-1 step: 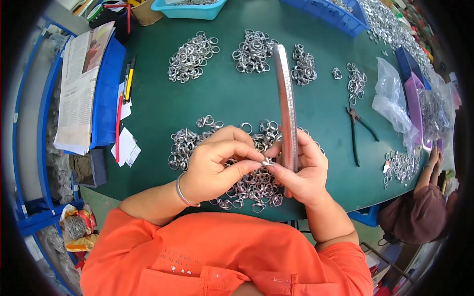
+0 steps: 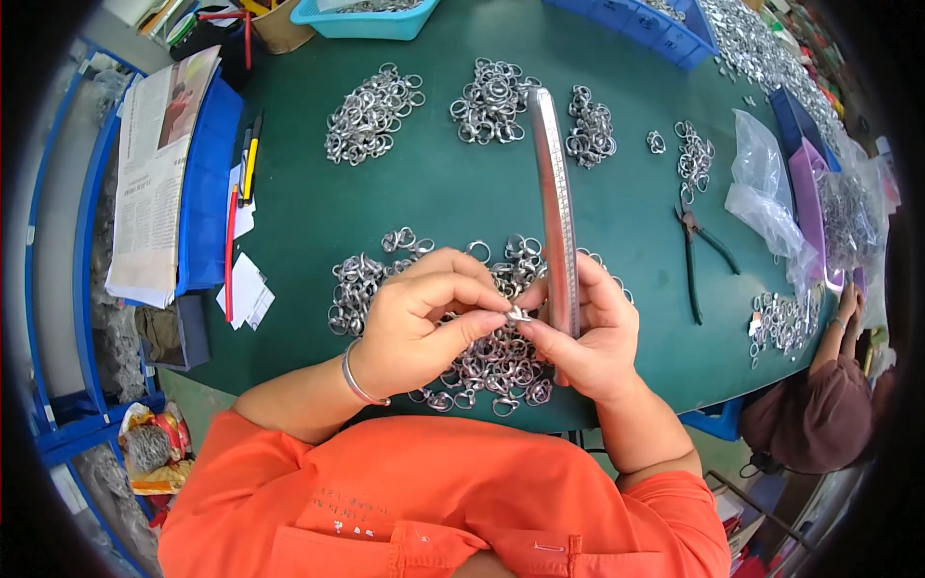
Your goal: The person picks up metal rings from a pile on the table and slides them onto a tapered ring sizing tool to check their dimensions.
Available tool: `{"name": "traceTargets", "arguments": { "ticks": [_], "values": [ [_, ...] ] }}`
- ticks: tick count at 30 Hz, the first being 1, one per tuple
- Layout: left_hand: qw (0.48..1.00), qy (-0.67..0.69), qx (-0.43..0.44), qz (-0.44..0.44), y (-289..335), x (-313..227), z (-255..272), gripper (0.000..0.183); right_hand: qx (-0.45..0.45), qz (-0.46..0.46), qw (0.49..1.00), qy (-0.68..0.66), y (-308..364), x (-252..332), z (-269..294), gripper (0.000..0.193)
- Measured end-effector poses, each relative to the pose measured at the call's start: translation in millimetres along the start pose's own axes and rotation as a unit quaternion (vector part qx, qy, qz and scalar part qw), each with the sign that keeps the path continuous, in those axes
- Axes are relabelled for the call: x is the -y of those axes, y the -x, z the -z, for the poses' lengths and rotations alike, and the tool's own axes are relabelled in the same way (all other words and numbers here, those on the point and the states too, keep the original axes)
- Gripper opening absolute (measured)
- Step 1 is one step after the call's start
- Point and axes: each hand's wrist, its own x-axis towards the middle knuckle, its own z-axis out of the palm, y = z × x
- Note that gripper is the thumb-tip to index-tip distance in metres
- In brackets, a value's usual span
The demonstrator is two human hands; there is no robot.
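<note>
Above a loose heap of silver-coloured rings (image 2: 501,361), my left hand (image 2: 429,313) pinches a single ring (image 2: 518,315) between thumb and fingertips. The thumb of my right hand (image 2: 595,337) touches the same ring from the other side. Wrapped in my right hand is a ring mandrel (image 2: 556,193), a long metal stick with a scale along its side. It stands nearly upright, narrow end in the palm area. My right fingers hide its lower part, and my hands cover some of the heap.
Sorted ring piles (image 2: 374,114) lie across the far side of the green table (image 2: 434,193). Cutting pliers (image 2: 696,260) and a clear plastic bag (image 2: 764,183) are at right. A blue bin (image 2: 214,183) with newspaper, pens and paper slips stands left. Another person (image 2: 819,409) sits at right.
</note>
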Motion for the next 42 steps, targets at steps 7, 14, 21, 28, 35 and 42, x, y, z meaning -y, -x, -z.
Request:
{"name": "traceTargets", "arguments": {
  "ticks": [7,14,21,28,35,42],
  "values": [
    [0.988,0.128,0.019,0.082,-6,8,-1,0.012,-0.014,0.001,1.0,0.003,-1,-2,1,0.058],
    [0.964,0.183,0.053,0.183,0,1,-1,0.016,0.01,0.075,0.995,0.058,4,-1,-1,0.055],
    [0.908,0.292,0.065,0.294,-2,-1,2,0.02,-0.005,0.086,0.995,0.058,11,1,-5,0.056],
    [0.919,0.285,0.071,0.262,-2,3,0,0.017,-0.007,0.102,0.993,0.056,7,-1,-6,0.056],
    [0.948,0.255,0.05,0.186,1,2,-6,0.009,-0.03,0.108,0.991,0.069,6,-3,-6,0.055],
    [0.989,0.142,-0.001,0.036,2,10,-13,0.007,-0.036,0.087,0.996,0.0,5,-3,-8,0.058]
  ]
}}
